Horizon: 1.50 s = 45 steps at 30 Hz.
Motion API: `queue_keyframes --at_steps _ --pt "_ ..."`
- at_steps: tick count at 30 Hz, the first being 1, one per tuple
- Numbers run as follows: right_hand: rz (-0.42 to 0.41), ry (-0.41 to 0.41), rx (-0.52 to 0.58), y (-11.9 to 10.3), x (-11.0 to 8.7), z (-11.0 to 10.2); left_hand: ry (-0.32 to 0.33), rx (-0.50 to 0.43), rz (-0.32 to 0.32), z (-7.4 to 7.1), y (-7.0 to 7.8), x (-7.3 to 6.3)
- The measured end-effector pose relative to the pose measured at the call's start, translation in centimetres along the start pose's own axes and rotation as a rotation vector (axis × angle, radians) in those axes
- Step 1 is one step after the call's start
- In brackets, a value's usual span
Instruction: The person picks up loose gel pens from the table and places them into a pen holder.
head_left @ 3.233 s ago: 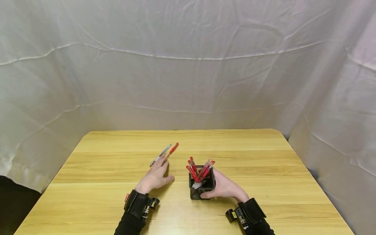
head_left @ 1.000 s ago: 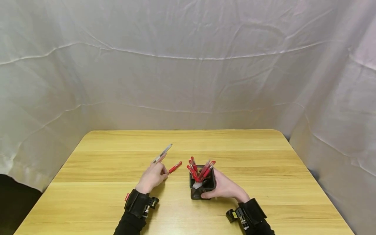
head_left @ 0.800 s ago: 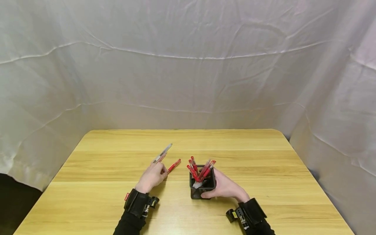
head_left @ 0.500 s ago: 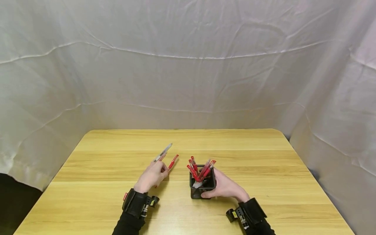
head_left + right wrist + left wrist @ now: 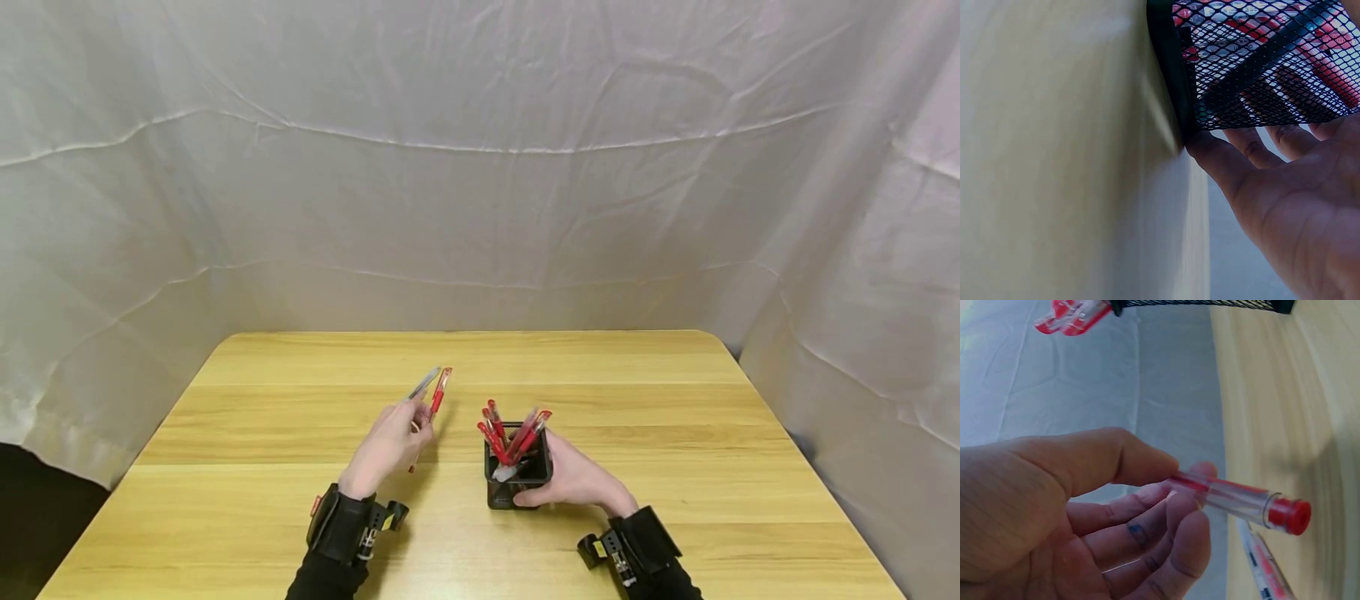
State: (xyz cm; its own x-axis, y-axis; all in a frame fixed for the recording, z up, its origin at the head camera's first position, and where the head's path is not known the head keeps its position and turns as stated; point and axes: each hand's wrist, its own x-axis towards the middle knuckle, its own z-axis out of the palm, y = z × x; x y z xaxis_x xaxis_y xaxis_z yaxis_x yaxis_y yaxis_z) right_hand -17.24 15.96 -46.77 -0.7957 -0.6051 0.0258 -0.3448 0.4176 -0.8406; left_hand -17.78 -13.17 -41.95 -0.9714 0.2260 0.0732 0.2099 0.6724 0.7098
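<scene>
My left hand [image 5: 386,443] pinches a red gel pen [image 5: 438,400] between thumb and fingertips, its red end pointing up and away from me. In the left wrist view the clear barrel of this red pen [image 5: 1238,497] sticks out past the fingers. Behind the hand, a clear-and-grey pen [image 5: 424,382] lies on the table, partly hidden. My right hand [image 5: 573,479] grips a black mesh pen holder [image 5: 500,494] from its right side, thumb across the front. Several red pens [image 5: 517,442] lean inside the holder; the right wrist view shows them through the mesh [image 5: 1260,81].
The wooden table [image 5: 675,433] has rounded far corners. A pale cloth curtain [image 5: 480,208] hangs behind it and along both sides. Beside the clear-and-grey pen, the left wrist view shows a pen with a pinkish-red stripe [image 5: 1271,569].
The left hand first reached over the pens, drew a red pen toward me and pinched it. Now it has moved slightly forward, and the pen has turned more upright. The right hand and holder stay put.
</scene>
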Motion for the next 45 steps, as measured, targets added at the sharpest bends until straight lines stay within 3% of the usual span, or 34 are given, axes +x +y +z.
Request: queue_keyframes --at_steps 12,18,23,30,37,45 --pt "-0.015 0.002 -0.019 0.3 0.2 0.1 0.155 -0.152 0.059 -0.9 2.4 -0.2" --pt "-0.009 0.006 -0.027 0.2 0.1 0.0 0.293 -0.129 0.152 -1.0 3.3 -0.5" --pt "0.003 0.007 -0.028 0.3 0.0 0.1 0.346 -0.138 0.239 -1.1 4.3 -0.9" --pt "0.014 0.017 -0.034 0.3 -0.1 0.1 0.348 -0.182 0.382 -1.1 5.7 -1.6" --pt "0.017 -0.004 0.012 0.2 0.1 0.1 0.293 -0.233 0.422 -1.1 6.8 -2.3" --pt "0.014 -0.005 0.026 0.2 0.1 0.4 0.305 -0.178 0.484 -1.2 8.5 -2.6"
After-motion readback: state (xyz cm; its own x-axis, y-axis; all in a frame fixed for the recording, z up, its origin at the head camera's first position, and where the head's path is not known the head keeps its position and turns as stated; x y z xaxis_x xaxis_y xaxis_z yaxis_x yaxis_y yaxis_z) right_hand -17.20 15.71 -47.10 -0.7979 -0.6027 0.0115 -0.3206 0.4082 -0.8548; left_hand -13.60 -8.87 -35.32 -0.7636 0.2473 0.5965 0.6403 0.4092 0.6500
